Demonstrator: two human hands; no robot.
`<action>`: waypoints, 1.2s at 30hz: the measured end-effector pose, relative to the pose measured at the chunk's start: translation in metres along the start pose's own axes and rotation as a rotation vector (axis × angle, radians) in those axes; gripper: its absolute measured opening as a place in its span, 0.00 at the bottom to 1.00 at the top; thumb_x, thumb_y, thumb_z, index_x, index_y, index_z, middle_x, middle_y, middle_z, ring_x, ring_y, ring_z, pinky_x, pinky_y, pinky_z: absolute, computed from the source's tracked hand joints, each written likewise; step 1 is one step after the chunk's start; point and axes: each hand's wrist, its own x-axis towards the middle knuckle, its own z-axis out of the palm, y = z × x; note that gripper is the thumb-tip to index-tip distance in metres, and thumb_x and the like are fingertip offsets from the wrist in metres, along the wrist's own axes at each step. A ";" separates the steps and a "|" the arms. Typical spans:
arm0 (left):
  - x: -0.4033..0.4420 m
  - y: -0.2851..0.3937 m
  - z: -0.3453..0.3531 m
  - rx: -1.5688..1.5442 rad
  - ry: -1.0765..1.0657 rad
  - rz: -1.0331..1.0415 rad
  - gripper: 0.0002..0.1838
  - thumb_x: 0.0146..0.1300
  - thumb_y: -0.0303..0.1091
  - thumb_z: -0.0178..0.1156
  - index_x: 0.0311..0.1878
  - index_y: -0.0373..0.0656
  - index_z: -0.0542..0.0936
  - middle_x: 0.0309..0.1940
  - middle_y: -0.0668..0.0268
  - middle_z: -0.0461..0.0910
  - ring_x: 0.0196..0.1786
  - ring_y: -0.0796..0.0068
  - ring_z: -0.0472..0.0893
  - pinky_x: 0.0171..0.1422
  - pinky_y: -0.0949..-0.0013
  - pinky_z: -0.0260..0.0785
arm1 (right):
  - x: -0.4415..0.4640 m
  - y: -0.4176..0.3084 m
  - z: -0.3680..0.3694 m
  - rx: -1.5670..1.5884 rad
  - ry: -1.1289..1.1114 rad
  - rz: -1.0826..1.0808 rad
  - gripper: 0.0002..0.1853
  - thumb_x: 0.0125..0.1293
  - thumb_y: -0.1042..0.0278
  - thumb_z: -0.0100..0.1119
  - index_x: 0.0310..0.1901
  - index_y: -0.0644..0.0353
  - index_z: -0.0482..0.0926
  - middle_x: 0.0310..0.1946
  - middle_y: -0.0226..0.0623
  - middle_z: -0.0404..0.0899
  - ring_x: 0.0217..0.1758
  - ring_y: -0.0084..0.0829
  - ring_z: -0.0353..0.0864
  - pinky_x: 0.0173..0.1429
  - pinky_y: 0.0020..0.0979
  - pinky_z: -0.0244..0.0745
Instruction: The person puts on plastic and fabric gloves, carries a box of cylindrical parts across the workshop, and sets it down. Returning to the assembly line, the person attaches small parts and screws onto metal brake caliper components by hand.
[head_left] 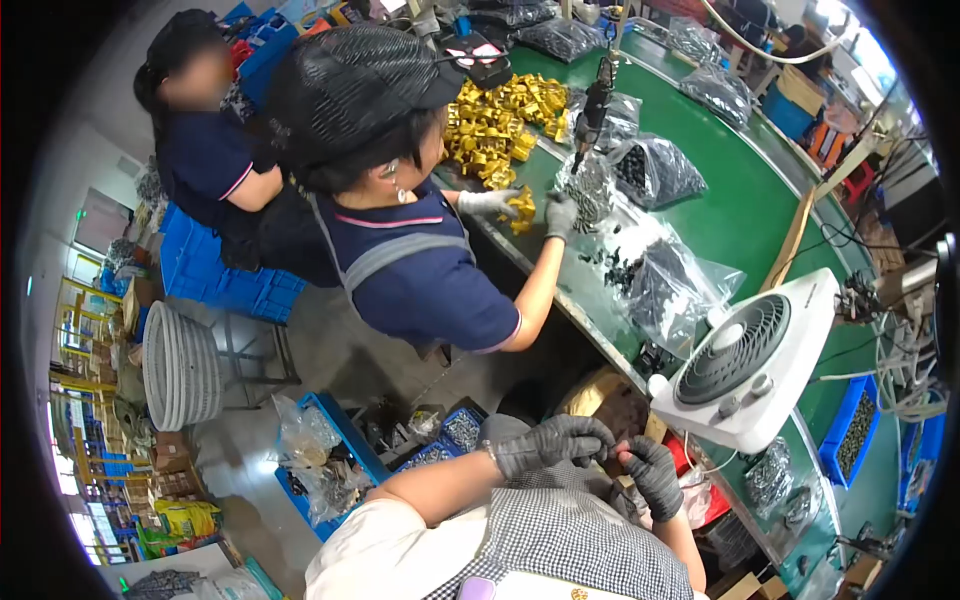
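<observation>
Lower centre of frame: grey-gloved left hand (pixel 550 447) and right hand (pixel 652 478), held close together above a checked apron (pixel 600 530). Fingers bent, fingertips nearly meeting; whether they grip anything cannot be told, the spot being small and dark. Nearest item on the green bench (pixel 740 235): white fan (pixel 745 365), at its edge, up and right of the hands. Upper centre: co-worker (pixel 430 270) holds a gold-coloured bracket (pixel 522 210) in one gloved hand (pixel 487 203), near a heap of similar brackets (pixel 500 115). Right of frame: blue bin (pixel 872 388) of small parts.
</observation>
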 end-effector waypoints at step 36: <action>0.144 0.137 0.031 0.859 0.258 1.363 0.10 0.47 0.33 0.58 0.33 0.38 0.76 0.27 0.62 0.77 0.30 0.63 0.79 0.32 0.63 0.72 | 0.051 -0.068 0.060 0.215 0.251 -0.169 0.44 0.49 0.34 0.62 0.57 0.66 0.70 0.56 0.39 0.72 0.59 0.34 0.69 0.65 0.35 0.59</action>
